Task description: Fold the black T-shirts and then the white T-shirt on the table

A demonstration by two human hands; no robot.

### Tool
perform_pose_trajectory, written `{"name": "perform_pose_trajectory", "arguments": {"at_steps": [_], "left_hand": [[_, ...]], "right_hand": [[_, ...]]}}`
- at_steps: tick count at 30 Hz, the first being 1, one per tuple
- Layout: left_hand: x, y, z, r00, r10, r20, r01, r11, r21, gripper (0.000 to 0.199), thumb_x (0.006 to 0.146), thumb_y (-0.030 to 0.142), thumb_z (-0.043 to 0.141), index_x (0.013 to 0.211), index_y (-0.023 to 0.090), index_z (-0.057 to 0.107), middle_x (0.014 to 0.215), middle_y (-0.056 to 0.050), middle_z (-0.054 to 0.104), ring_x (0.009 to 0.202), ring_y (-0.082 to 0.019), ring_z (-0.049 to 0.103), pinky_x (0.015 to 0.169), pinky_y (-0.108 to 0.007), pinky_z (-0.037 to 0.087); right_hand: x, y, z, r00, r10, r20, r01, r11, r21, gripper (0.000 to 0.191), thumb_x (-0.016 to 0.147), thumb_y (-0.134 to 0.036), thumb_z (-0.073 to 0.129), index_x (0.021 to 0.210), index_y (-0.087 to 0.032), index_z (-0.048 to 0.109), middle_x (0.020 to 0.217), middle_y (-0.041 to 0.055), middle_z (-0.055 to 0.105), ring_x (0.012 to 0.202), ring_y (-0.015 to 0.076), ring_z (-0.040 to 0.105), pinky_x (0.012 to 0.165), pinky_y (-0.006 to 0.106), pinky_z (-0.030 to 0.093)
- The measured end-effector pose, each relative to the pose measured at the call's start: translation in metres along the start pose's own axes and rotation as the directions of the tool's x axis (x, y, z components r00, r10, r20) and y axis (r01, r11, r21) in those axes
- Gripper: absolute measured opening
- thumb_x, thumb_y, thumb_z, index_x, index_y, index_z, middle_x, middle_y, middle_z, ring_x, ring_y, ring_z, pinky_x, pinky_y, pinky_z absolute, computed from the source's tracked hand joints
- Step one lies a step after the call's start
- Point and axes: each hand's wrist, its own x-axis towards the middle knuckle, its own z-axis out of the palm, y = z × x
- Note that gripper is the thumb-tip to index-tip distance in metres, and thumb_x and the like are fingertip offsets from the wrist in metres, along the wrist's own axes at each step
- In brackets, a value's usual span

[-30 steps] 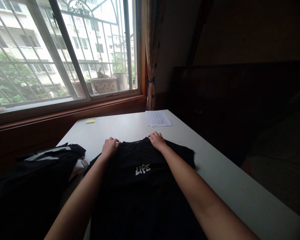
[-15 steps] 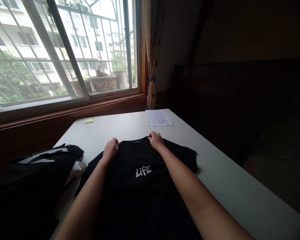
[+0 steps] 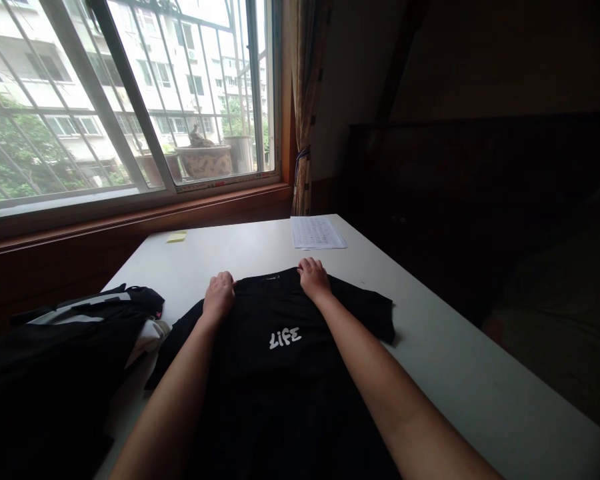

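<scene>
A black T-shirt (image 3: 280, 380) lies spread on the white table (image 3: 430, 333), its collar toward the far side and its white lettering upside down to me. At the left end of the collar, my left hand (image 3: 220, 295) is closed on the shirt's fabric. My right hand (image 3: 313, 277) pinches the shirt at the right end of the collar. Between the two hands the neckline shows a small label. One sleeve stretches out to the right beyond my right hand; the left sleeve is partly covered by my left forearm.
Dark clothes with grey stripes and a white piece (image 3: 75, 310) are heaped on the left. Paper sheets (image 3: 319, 233) lie at the far edge, and a yellow note (image 3: 177, 237) at the far left. A barred window (image 3: 130, 100) and tied curtain (image 3: 304, 133) stand behind.
The view has shifted slightly, so the table contents appear a little higher. Both hands remain at the collar; the left hand's fingers have curled slightly more over the fabric.
</scene>
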Motion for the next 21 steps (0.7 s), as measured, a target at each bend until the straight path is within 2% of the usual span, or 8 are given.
{"name": "perform_pose_trajectory", "arguments": {"at_steps": [7,14,17,21], "left_hand": [[0.001,0.003,0.001,1.0,-0.006,-0.007,0.007,0.998,0.054,0.025,0.104,0.036,0.038,0.106,0.019,0.056,0.111,-0.014,0.058,0.105,-0.03,0.053,0.088,-0.04,0.046],[0.001,0.004,0.003,0.998,-0.041,-0.055,0.045,0.997,0.069,0.025,0.103,0.038,0.042,0.109,0.02,0.058,0.107,-0.013,0.057,0.1,-0.031,0.054,0.084,-0.041,0.048],[0.001,0.005,0.003,0.995,0.016,-0.095,-0.01,0.998,0.061,0.021,0.102,0.034,0.046,0.112,0.02,0.058,0.111,-0.013,0.055,0.103,-0.031,0.053,0.083,-0.041,0.048],[0.003,0.004,0.004,0.98,0.167,-0.107,-0.164,0.986,0.037,0.017,0.099,0.019,0.049,0.105,0.022,0.063,0.112,-0.01,0.057,0.106,-0.027,0.053,0.091,-0.038,0.049]], "right_hand": [[-0.003,-0.006,-0.002,0.999,-0.044,-0.017,0.042,0.994,-0.106,0.014,0.101,-0.027,0.05,0.104,-0.024,0.062,0.117,0.0121,0.061,0.11,0.03,0.047,0.089,0.04,0.04],[0.001,-0.001,0.004,0.998,-0.069,0.005,0.069,0.998,-0.014,0.006,0.097,-0.021,0.055,0.099,-0.022,0.06,0.1,0.0074,0.068,0.094,0.0251,0.057,0.085,0.035,0.042],[0.003,0.002,0.007,0.996,-0.084,0.004,0.084,0.996,0.006,0.005,0.095,-0.02,0.057,0.098,-0.022,0.06,0.1,0.007,0.068,0.095,0.0247,0.057,0.085,0.034,0.042],[0.004,0.004,0.008,0.996,-0.091,-0.002,0.091,0.995,0.038,0.005,0.093,-0.019,0.057,0.094,-0.021,0.061,0.099,0.0078,0.067,0.095,0.0246,0.057,0.087,0.034,0.043]]}}
